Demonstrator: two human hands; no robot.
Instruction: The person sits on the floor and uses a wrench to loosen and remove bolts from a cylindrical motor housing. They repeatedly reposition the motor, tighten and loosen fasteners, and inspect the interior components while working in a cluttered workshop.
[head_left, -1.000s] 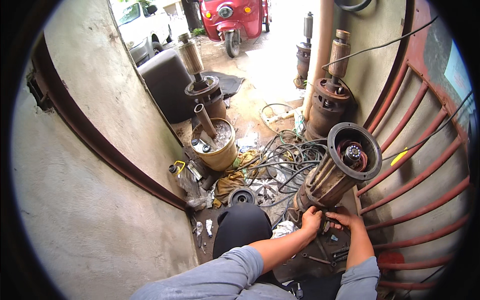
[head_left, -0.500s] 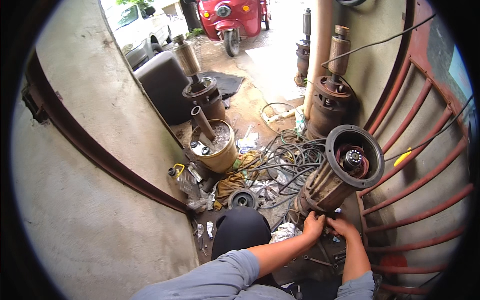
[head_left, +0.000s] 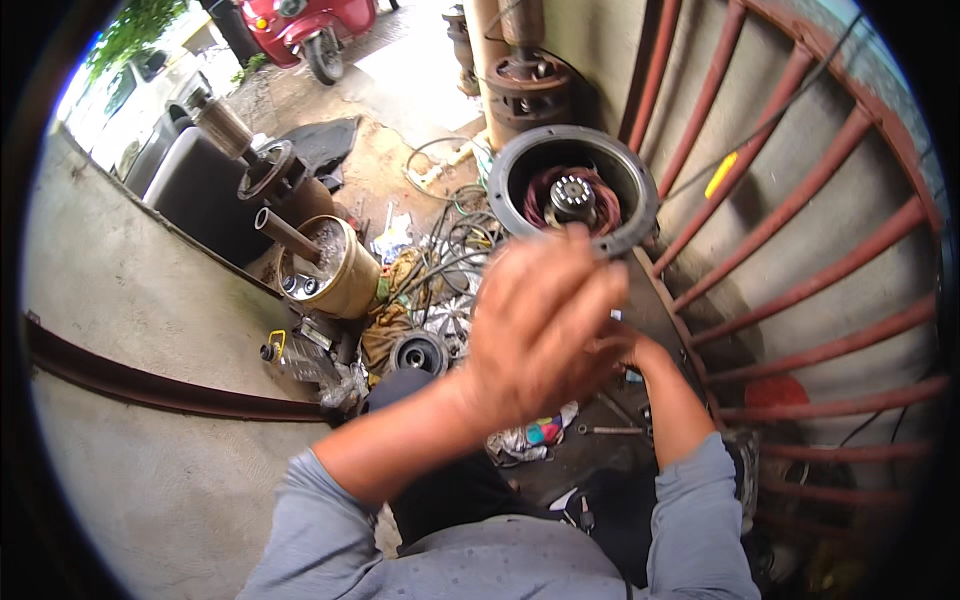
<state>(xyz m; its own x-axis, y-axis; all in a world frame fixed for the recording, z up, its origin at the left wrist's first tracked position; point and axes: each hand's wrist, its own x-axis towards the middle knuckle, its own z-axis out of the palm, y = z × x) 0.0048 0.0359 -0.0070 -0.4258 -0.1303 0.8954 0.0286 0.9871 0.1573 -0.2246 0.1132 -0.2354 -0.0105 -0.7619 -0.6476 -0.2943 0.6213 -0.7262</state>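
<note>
My left hand (head_left: 545, 325) is raised close to the camera, blurred by motion, with its fingers toward the near rim of a round motor housing (head_left: 502, 195). Whether those fingers touch the rim or grip anything I cannot tell. Reddish copper windings (head_left: 545, 190) and a pale shaft end (head_left: 574, 194) show inside the open top of the housing. Lower down, my right hand (head_left: 640, 348) is near the foot of the housing, its fingers mostly hidden behind the left hand. The lower body of the housing is covered too.
A wrench (head_left: 615, 430) lies on the floor near my right forearm. Left of my knee are a round metal part (head_left: 419, 354), a clear jug (head_left: 305, 358) and a bucket (head_left: 360, 270). Cables (head_left: 440, 250) tangle beyond. Red bars (head_left: 760, 225) line the right side.
My left hand has risen from the foot of the motor housing, while the right stays low. The view has turned, shifting the scene left and up.
</note>
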